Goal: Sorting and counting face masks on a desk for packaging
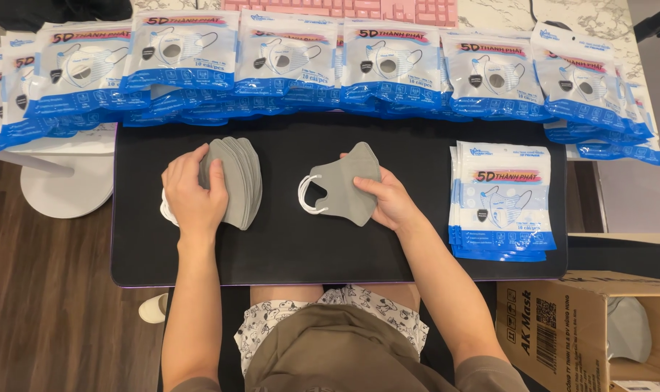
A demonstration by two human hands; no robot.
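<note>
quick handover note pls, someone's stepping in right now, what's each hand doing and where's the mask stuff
Left hand: resting flat on the fanned stack of grey masks at the left of the black mat, pinning it down.
Right hand: fingers pinch a single grey mask at mid mat, white ear loops pointing left.
Flat pouch stack: at the right side of the mat, not touched.
Pouch row: many more blue and white pouches overlap along the far edge.
Cardboard box: open, at lower right.
Done: one mask is apart from the stack.
Left: the stack of loose masks is still unpacked; whether the pouches are filled cannot be told.
</note>
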